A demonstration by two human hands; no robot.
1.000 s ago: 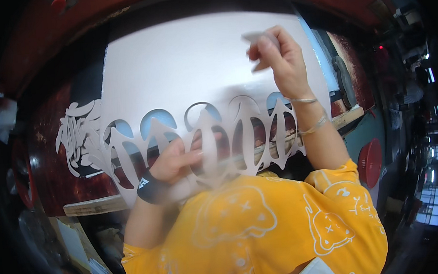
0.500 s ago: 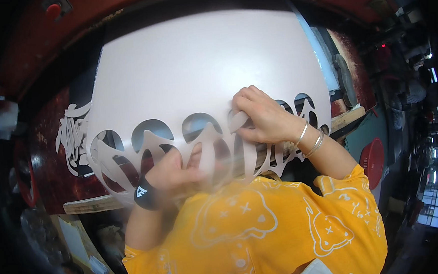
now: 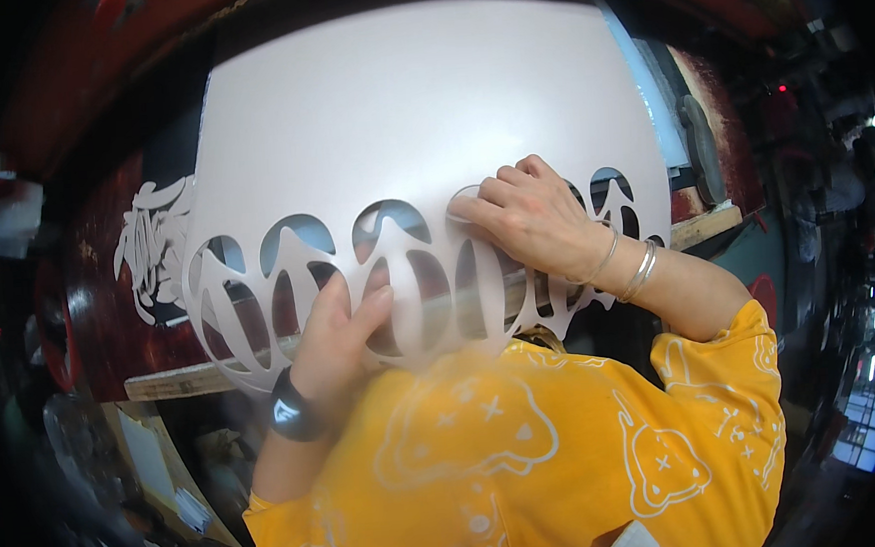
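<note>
A large pale sheet (image 3: 417, 104) lies in front of me, with a row of rounded and leaf-shaped holes along its near part. Narrow strips between the holes hang toward my yellow shirt. My left hand (image 3: 336, 330) grips the sheet at its near edge, the thumb on top of a strip and fingers partly hidden beneath. Over a hole right of the middle, my right hand (image 3: 524, 213) has its fingers curled closed at a pale rounded cut-out piece (image 3: 461, 208); the fingertips and most of that piece are hidden.
A heap of pale curved offcuts (image 3: 155, 246) lies left of the sheet on the dark red table (image 3: 105, 324). Beyond the right edge are light blue sheets (image 3: 652, 100) and a dark long tool (image 3: 700, 147). A wooden ledge (image 3: 179, 382) runs along the near side.
My right hand has turned over, knuckles up, and no longer shows the piece raised between thumb and fingers. The left hand has shifted slightly, its thumb now upright on the strip.
</note>
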